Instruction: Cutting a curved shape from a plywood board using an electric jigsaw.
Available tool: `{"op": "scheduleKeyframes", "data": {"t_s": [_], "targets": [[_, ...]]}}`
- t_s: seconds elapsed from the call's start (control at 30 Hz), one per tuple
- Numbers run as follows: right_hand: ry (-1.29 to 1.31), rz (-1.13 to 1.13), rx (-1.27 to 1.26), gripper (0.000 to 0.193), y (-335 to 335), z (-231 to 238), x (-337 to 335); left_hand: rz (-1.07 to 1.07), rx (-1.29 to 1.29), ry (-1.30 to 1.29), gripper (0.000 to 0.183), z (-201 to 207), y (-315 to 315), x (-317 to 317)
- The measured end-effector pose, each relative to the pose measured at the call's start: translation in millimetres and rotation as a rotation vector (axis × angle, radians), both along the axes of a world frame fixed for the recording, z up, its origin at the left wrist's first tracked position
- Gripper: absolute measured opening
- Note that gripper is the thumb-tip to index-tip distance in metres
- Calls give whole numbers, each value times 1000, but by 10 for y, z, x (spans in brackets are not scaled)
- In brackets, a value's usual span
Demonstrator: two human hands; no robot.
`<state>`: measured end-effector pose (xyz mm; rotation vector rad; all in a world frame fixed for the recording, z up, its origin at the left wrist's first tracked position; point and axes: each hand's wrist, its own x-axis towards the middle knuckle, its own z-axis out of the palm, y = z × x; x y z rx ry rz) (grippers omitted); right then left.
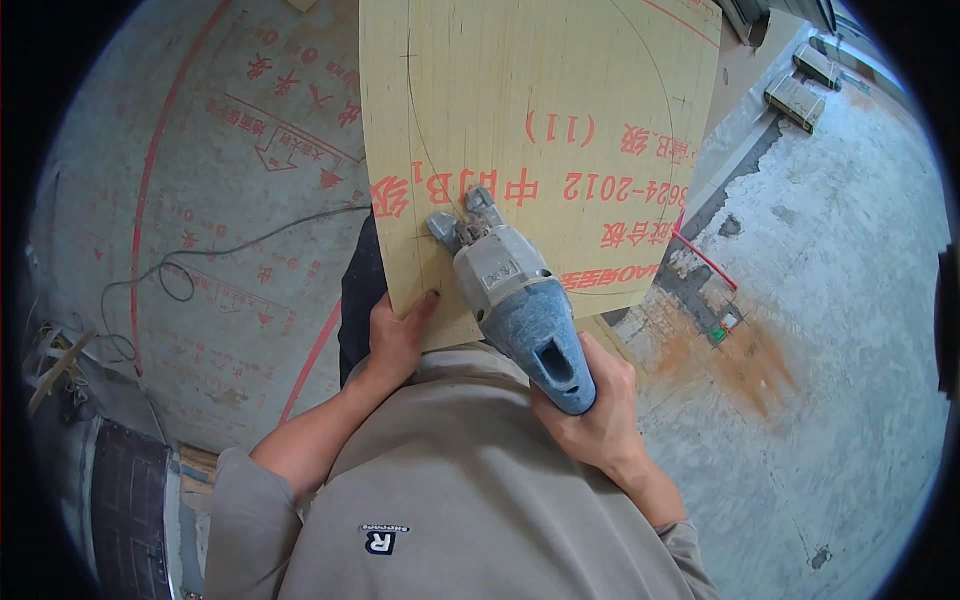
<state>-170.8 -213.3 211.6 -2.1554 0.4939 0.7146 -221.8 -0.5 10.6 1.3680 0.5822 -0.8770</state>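
A blue and silver jigsaw rests on a pale plywood board, its metal shoe near the board's left edge. My right hand is wrapped round the rear of the jigsaw's blue body. At the board's near left corner, my left hand grips the edge with the thumb on top; its other fingers are hidden underneath. Thin curved pencil lines and small cross marks run over the board, along with red print. The blade cannot be seen.
To the left, a dark cable loops over a printed floor covering. Scrap wood and a dark panelled door are at lower left. On the right are bare concrete, a red pipe and strapped bundles.
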Motion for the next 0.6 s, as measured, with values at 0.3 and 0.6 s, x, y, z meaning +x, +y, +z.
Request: {"op": "scheduleKeyframes", "data": {"t_s": [0.3, 0.6], "targets": [[-6, -24, 9, 21, 31, -15, 18, 20, 4, -5, 43, -10, -14, -10], [-7, -24, 6, 23, 54, 1, 62, 18, 6, -16, 37, -40, -22, -24]]}}
